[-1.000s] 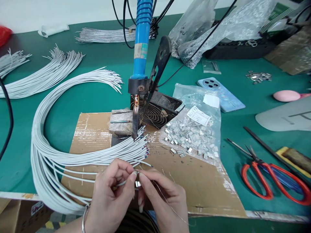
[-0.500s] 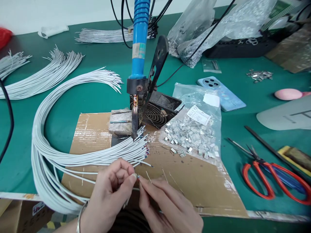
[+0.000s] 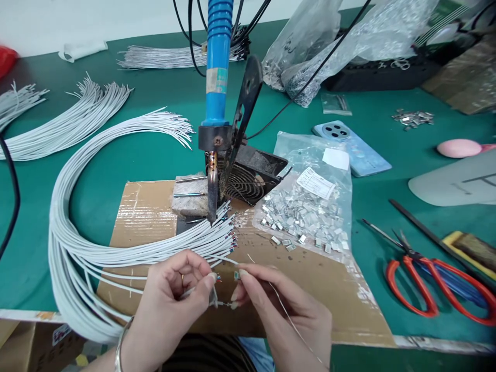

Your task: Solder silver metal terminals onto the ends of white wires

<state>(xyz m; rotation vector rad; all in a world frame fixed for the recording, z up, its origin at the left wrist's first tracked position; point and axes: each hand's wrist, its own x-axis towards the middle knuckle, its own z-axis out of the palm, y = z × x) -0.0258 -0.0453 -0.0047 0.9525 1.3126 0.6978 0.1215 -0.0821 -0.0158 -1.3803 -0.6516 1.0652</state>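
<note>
Hands: the fingertips, touching half a second ago, are now standing slightly apart over the near edge of the cardboard sheet [image 3: 310, 294].
Left hand [image 3: 174, 297]: thumb and forefinger are pinching a white wire [image 3: 216, 279] just behind its stripped, coloured end.
Right hand [image 3: 287, 310]: fingertips are closing narrowly on a small metal clip [image 3: 236, 275]; a thin bare strand [image 3: 289, 318] is trailing back across it.
Wire bundle [image 3: 116, 248]: looping leftward, its ends lying under the soldering iron [image 3: 217, 77].
Bag of clips [image 3: 310, 212]: lying right of the iron.
Scissors [image 3: 426, 279]: resting well apart, far right.
</note>
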